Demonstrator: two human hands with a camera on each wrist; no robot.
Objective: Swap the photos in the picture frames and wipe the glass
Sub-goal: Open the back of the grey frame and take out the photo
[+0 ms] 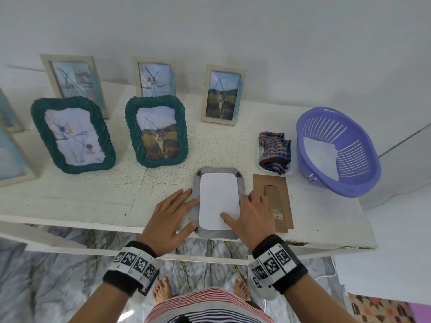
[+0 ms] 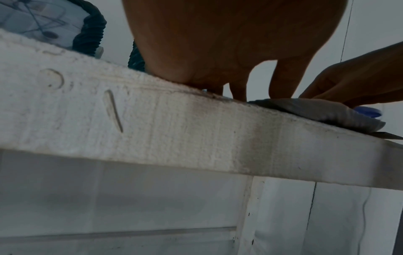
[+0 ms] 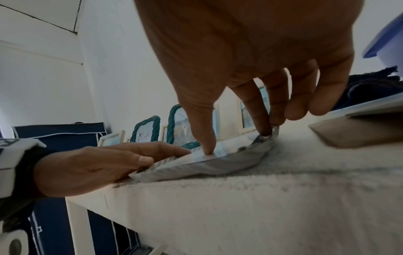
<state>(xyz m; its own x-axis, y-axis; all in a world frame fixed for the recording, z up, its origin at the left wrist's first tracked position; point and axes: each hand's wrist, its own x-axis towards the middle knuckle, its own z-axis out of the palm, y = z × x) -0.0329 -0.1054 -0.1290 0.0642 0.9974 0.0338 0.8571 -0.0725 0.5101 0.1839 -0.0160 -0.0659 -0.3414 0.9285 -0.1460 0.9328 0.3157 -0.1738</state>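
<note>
A grey picture frame (image 1: pixel 217 170) lies face down at the table's front edge. A white photo back (image 1: pixel 219 197) sits in its opening. My left hand (image 1: pixel 179 210) rests flat on the frame's left rim, fingers straight. My right hand (image 1: pixel 245 206) presses its thumb (image 3: pixel 203 134) on the white sheet, while its fingers touch the frame's right rim (image 3: pixel 270 138). The brown backing board (image 1: pixel 278 190) with its stand lies just right of the frame. In the left wrist view, my left hand (image 2: pixel 229 43) touches the grey frame (image 2: pixel 327 110) near the table edge.
Two green rope frames (image 1: pixel 37 113) (image 1: pixel 130 117) and several pale wooden frames, one with a cat photo (image 1: pixel 222 96), stand at the back of the white table (image 1: pixel 93 201). A checked cloth (image 1: pixel 274 150) on a small tray and a purple basket (image 1: pixel 363 180) sit at the right.
</note>
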